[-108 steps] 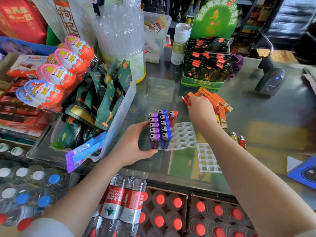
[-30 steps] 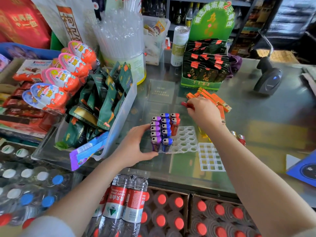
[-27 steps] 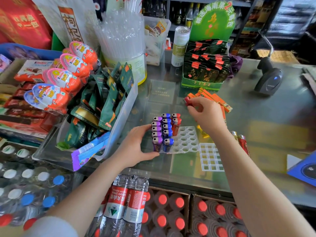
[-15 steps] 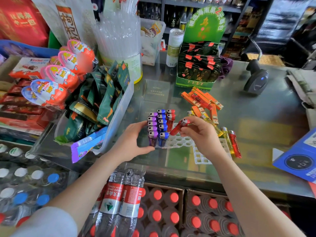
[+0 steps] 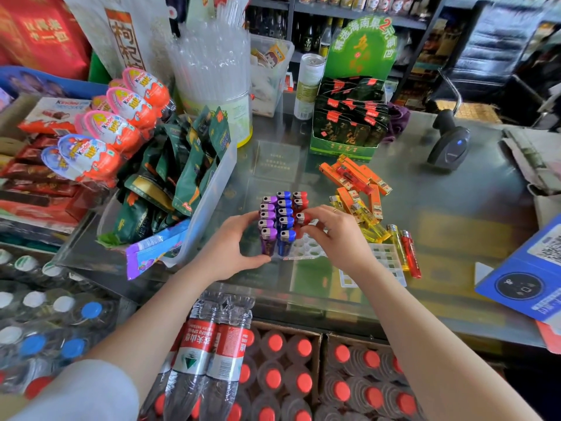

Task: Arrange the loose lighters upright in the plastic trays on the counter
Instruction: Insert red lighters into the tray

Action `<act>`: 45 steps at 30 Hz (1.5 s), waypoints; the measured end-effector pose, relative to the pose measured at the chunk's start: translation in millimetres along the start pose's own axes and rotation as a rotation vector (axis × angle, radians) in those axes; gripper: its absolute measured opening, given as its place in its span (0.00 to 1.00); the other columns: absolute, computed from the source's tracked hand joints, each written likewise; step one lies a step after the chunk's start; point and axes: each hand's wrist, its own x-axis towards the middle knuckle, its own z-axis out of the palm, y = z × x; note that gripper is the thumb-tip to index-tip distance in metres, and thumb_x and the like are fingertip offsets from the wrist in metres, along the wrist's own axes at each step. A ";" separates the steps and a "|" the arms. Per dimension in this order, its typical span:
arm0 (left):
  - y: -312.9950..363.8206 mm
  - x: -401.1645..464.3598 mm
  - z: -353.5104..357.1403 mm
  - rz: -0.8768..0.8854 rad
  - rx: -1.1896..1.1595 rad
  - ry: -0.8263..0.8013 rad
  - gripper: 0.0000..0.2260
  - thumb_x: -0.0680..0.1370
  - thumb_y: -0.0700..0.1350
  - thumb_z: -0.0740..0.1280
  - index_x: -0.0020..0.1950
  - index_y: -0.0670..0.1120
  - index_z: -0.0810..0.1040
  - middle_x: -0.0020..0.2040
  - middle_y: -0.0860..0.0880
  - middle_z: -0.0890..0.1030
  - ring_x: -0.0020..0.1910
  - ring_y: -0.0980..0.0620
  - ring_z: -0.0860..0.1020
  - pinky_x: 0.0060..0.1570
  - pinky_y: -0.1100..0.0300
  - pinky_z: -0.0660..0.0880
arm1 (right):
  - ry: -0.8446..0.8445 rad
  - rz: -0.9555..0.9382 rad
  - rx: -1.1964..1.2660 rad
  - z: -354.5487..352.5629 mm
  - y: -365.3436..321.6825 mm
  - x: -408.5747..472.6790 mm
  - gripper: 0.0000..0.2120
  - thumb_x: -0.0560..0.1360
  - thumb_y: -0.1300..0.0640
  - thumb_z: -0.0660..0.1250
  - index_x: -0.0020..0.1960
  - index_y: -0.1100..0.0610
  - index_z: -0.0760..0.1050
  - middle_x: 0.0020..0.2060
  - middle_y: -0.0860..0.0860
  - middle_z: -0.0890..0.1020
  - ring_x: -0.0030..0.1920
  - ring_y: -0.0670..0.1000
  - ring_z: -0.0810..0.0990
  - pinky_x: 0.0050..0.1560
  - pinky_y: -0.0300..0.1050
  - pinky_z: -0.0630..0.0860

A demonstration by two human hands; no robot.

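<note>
item: red lighter (image 5: 301, 220), upright, going into the third row of the clear tray (image 5: 306, 249) on the glass counter (image 5: 455, 226). your right hand (image 5: 337, 235) pinches it by the body, apparently to steer its base into a socket. your left hand (image 5: 230, 247) grips the tray's near-left corner, fingers curled around it, likely to stop it sliding. standing already: purple and blue lighters (image 5: 277, 220). loose stock: yellow and red lighters (image 5: 400, 247) lying flat to the right, orange ones (image 5: 355, 177) beyond. a second tray (image 5: 385, 262), partly under your wrist.
</note>
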 end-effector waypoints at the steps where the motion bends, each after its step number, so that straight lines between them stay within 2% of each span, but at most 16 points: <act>1: 0.8 -0.3 -0.3 0.000 0.001 0.001 0.32 0.64 0.58 0.72 0.66 0.56 0.66 0.61 0.57 0.74 0.62 0.57 0.71 0.60 0.48 0.70 | 0.003 0.002 -0.001 -0.4 0.6 0.5 0.10 0.71 0.64 0.69 0.52 0.63 0.78 0.44 0.56 0.82 0.35 0.50 0.77 0.38 0.44 0.75; 4: 3.5 -0.3 -1.5 0.006 0.004 0.004 0.30 0.65 0.56 0.72 0.65 0.56 0.67 0.60 0.57 0.75 0.61 0.57 0.71 0.60 0.48 0.71 | 0.029 0.020 0.031 2.1 0.3 -0.1 0.09 0.71 0.64 0.69 0.51 0.63 0.78 0.45 0.55 0.82 0.34 0.52 0.78 0.38 0.44 0.76; 8: 3.2 0.0 -0.7 0.005 0.002 -0.001 0.29 0.65 0.56 0.72 0.63 0.56 0.68 0.59 0.57 0.76 0.60 0.56 0.72 0.59 0.47 0.71 | 0.035 0.145 0.122 7.5 1.1 -2.9 0.07 0.72 0.63 0.69 0.49 0.59 0.79 0.38 0.47 0.82 0.28 0.41 0.72 0.33 0.28 0.68; 10: 4.1 0.4 -0.5 0.008 0.001 0.002 0.27 0.65 0.56 0.72 0.62 0.56 0.69 0.57 0.57 0.77 0.59 0.56 0.73 0.58 0.47 0.72 | 0.015 0.248 0.208 6.0 2.7 -2.4 0.06 0.72 0.62 0.68 0.49 0.58 0.79 0.30 0.41 0.76 0.26 0.40 0.72 0.29 0.29 0.67; 12: 6.6 0.4 -0.6 0.016 -0.005 0.010 0.25 0.66 0.55 0.72 0.61 0.56 0.70 0.56 0.57 0.78 0.58 0.55 0.74 0.57 0.47 0.72 | -0.010 0.230 0.182 3.4 4.2 -0.2 0.06 0.72 0.61 0.68 0.49 0.59 0.78 0.29 0.38 0.74 0.25 0.41 0.70 0.28 0.29 0.67; 18: 13.0 -1.4 -0.6 0.007 -0.036 0.040 0.25 0.65 0.52 0.74 0.59 0.54 0.71 0.54 0.57 0.78 0.56 0.57 0.75 0.57 0.51 0.73 | -0.093 0.072 -0.109 -2.3 10.6 4.7 0.10 0.73 0.56 0.68 0.52 0.57 0.74 0.43 0.48 0.79 0.33 0.46 0.70 0.32 0.41 0.66; 21: 17.1 -1.8 -2.0 -0.017 -0.011 0.046 0.26 0.64 0.50 0.75 0.59 0.52 0.71 0.54 0.59 0.76 0.55 0.63 0.73 0.56 0.64 0.69 | -0.162 0.118 -0.085 -11.5 21.3 8.7 0.12 0.73 0.59 0.67 0.56 0.56 0.73 0.45 0.47 0.77 0.35 0.42 0.69 0.36 0.39 0.67; 23: 21.0 -3.0 -3.2 -0.020 0.007 0.056 0.23 0.65 0.47 0.76 0.56 0.52 0.71 0.50 0.63 0.75 0.52 0.70 0.71 0.51 0.75 0.65 | -0.089 0.142 -0.042 -16.9 28.5 12.2 0.09 0.73 0.64 0.63 0.53 0.58 0.76 0.46 0.50 0.79 0.34 0.37 0.69 0.37 0.38 0.69; 24: 23.1 -3.4 -3.4 -0.013 0.021 0.063 0.22 0.65 0.47 0.76 0.56 0.52 0.72 0.49 0.65 0.74 0.51 0.71 0.71 0.49 0.77 0.65 | -0.021 0.170 -0.048 -19.7 32.3 15.5 0.09 0.73 0.65 0.61 0.51 0.58 0.77 0.47 0.52 0.80 0.36 0.40 0.72 0.38 0.40 0.71; 27: 27.6 -3.0 -3.5 0.003 0.064 0.078 0.23 0.65 0.48 0.75 0.56 0.52 0.72 0.48 0.64 0.73 0.49 0.67 0.70 0.49 0.73 0.65 | 0.140 0.307 -0.157 -28.2 42.8 32.5 0.11 0.74 0.65 0.58 0.52 0.59 0.77 0.53 0.56 0.79 0.44 0.55 0.78 0.41 0.47 0.75; 30: 27.9 1.9 -3.3 0.014 0.077 0.079 0.22 0.65 0.48 0.75 0.56 0.52 0.72 0.50 0.60 0.75 0.52 0.61 0.72 0.51 0.70 0.67 | 0.155 0.455 -0.287 -30.8 54.1 50.9 0.13 0.75 0.63 0.56 0.58 0.59 0.72 0.58 0.58 0.75 0.50 0.59 0.76 0.43 0.51 0.76; 33: 25.8 5.3 -2.7 0.010 0.067 0.066 0.23 0.64 0.51 0.74 0.57 0.54 0.72 0.53 0.58 0.77 0.55 0.57 0.74 0.56 0.57 0.71 | 0.120 0.564 -0.391 -27.6 64.2 59.9 0.16 0.75 0.65 0.56 0.62 0.60 0.68 0.61 0.59 0.72 0.57 0.61 0.73 0.47 0.55 0.75; 35: 25.8 6.4 -3.8 0.013 0.065 0.067 0.23 0.64 0.52 0.75 0.56 0.55 0.71 0.51 0.61 0.76 0.55 0.58 0.73 0.55 0.58 0.71 | 0.087 0.573 -0.446 -24.9 69.2 63.7 0.16 0.75 0.65 0.57 0.62 0.59 0.70 0.60 0.59 0.72 0.58 0.61 0.71 0.46 0.53 0.74; 40: 31.5 4.9 -6.8 0.032 0.042 0.103 0.21 0.64 0.46 0.76 0.53 0.51 0.74 0.45 0.66 0.76 0.50 0.70 0.71 0.48 0.77 0.65 | 0.052 0.505 -0.494 -16.1 73.5 70.2 0.12 0.74 0.63 0.58 0.55 0.60 0.74 0.52 0.59 0.76 0.52 0.61 0.74 0.40 0.52 0.74; 43: 35.3 4.8 -7.4 0.041 0.019 0.096 0.20 0.64 0.46 0.76 0.52 0.55 0.72 0.46 0.71 0.76 0.49 0.73 0.71 0.47 0.78 0.64 | 0.003 0.455 -0.532 -14.6 71.5 73.3 0.08 0.74 0.64 0.59 0.52 0.62 0.73 0.50 0.59 0.76 0.50 0.60 0.73 0.36 0.49 0.71; 45: 36.3 5.8 -8.0 0.034 0.008 0.077 0.20 0.64 0.47 0.76 0.52 0.57 0.72 0.46 0.68 0.77 0.50 0.70 0.72 0.47 0.76 0.65 | -0.002 0.410 -0.488 -15.5 65.4 75.1 0.07 0.73 0.63 0.60 0.50 0.61 0.72 0.48 0.58 0.78 0.46 0.59 0.74 0.34 0.47 0.69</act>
